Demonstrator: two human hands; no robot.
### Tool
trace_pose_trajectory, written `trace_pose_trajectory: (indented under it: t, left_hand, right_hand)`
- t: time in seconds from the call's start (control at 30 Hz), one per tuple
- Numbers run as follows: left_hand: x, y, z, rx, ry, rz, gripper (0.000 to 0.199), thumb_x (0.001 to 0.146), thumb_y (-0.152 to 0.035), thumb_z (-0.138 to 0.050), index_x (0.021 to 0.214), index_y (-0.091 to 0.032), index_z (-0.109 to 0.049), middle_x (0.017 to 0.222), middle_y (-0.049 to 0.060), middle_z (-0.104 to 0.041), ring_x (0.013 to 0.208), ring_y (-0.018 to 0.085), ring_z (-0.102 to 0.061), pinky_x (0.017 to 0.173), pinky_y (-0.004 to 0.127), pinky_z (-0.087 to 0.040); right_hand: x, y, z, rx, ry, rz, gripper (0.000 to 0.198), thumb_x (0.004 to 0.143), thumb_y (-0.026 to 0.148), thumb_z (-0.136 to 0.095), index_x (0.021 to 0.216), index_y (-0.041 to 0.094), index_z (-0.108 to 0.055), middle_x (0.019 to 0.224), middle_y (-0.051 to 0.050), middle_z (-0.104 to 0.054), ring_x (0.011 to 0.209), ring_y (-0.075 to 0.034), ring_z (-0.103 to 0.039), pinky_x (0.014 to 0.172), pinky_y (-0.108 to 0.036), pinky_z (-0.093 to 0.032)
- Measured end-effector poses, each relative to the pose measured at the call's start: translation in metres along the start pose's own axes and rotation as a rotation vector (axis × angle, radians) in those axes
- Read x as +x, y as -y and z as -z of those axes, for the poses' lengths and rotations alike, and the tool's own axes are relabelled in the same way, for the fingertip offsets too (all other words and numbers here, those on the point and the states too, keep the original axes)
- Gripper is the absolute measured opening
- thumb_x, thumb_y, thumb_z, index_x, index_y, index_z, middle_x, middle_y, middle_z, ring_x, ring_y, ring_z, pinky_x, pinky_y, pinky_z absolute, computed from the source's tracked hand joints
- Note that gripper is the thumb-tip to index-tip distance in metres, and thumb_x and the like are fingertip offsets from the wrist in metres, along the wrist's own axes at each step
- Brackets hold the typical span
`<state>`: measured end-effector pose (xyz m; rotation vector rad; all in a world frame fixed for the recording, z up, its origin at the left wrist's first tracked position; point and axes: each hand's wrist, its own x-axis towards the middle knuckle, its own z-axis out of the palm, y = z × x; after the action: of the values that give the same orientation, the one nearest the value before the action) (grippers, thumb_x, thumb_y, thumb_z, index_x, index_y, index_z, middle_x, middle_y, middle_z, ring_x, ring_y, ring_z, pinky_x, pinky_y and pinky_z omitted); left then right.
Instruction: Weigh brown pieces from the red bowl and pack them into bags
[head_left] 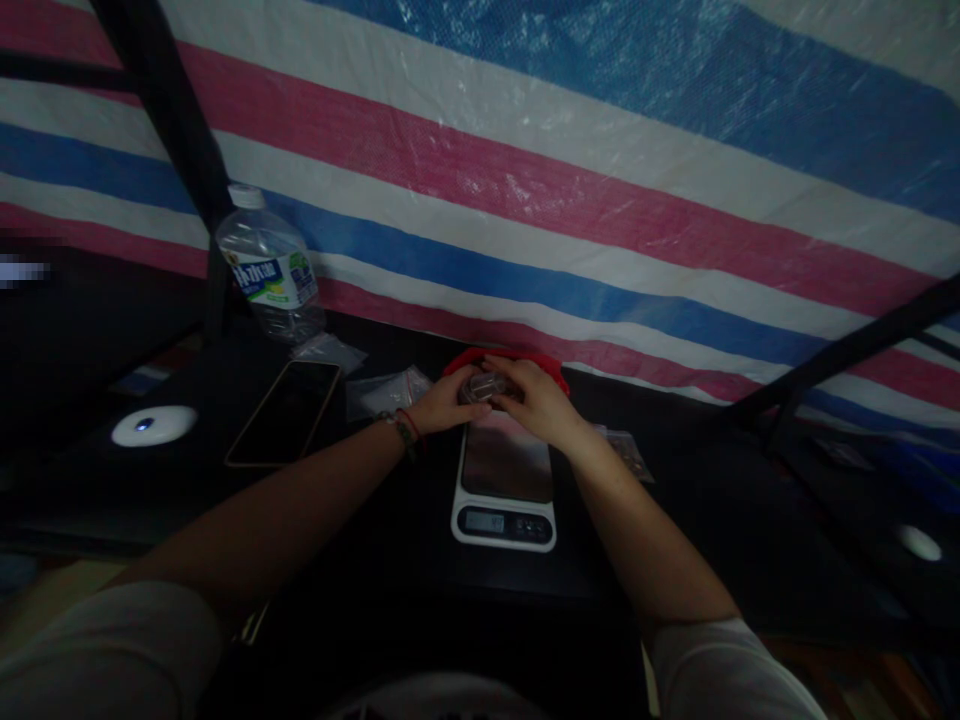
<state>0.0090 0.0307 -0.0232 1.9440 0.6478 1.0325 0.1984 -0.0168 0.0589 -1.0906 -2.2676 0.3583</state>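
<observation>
My left hand [442, 400] and my right hand [536, 395] meet at the far end of a white kitchen scale [506, 470]. Between them is a small, shiny clear plastic item [486, 387]; whether it is a bag or a little tub I cannot make out. Fingers of both hands curl round its sides. Directly behind, a red bag or cloth [555, 368] shows past my fingers, partly hidden by them. The scale's display is lit, with digits too small to read. A beaded bracelet and a red string circle my left wrist.
Left of the scale lie clear zip bags [386, 392], a phone [287, 412] and a white oval device [154, 426]. A large clear bottle [274, 280] stands behind them. A small filled bag [630, 455] is beside my right forearm. Striped sheeting [525, 170] hangs behind the black table.
</observation>
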Motion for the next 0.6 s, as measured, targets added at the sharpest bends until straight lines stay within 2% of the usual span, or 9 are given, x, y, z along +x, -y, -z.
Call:
trace_pose_trajectory:
  t: [0.27,0.43,0.5,0.6]
  left_hand:
    - [0.0,-0.005,0.0,-0.01,-0.041,0.006,0.039,0.076,-0.041,-0.07,0.104,-0.018,-0.056,0.1,0.006,-0.065,0.09,0.02,-0.063,0.083,0.034,-0.049]
    - [0.0,-0.006,0.0,0.012,-0.079,0.003,0.047,0.071,-0.038,-0.075,0.109,-0.019,-0.056,0.104,0.007,-0.065,0.095,0.021,-0.062,0.087,0.036,-0.048]
    - [0.001,-0.006,0.001,-0.009,-0.152,0.014,0.048,0.071,-0.039,-0.074,0.11,-0.018,-0.056,0.104,0.007,-0.065,0.094,0.02,-0.062,0.087,0.035,-0.048]
    - [0.002,-0.005,0.004,-0.042,-0.422,0.044,0.044,0.078,-0.043,-0.067,0.112,-0.018,-0.054,0.103,0.007,-0.064,0.093,0.019,-0.062,0.085,0.034,-0.049]
  right_hand:
    - [0.0,-0.005,0.006,-0.047,0.011,0.043,0.061,0.08,0.009,-0.059,0.139,0.025,-0.052,0.13,-0.01,-0.062,0.119,-0.025,-0.057,0.102,-0.047,-0.045]
    - [0.001,-0.006,0.017,-0.07,-0.021,0.047,0.063,0.073,0.004,-0.055,0.133,0.024,-0.056,0.128,-0.01,-0.061,0.116,-0.024,-0.057,0.102,-0.046,-0.046]
    - [0.001,-0.008,0.02,-0.055,-0.046,0.054,0.062,0.072,0.004,-0.056,0.131,0.022,-0.057,0.124,-0.01,-0.062,0.115,-0.024,-0.057,0.102,-0.045,-0.046]
    - [-0.008,-0.018,0.022,-0.011,-0.084,0.02,0.056,0.072,0.008,-0.059,0.127,0.021,-0.059,0.121,-0.011,-0.063,0.113,-0.025,-0.058,0.1,-0.045,-0.046]
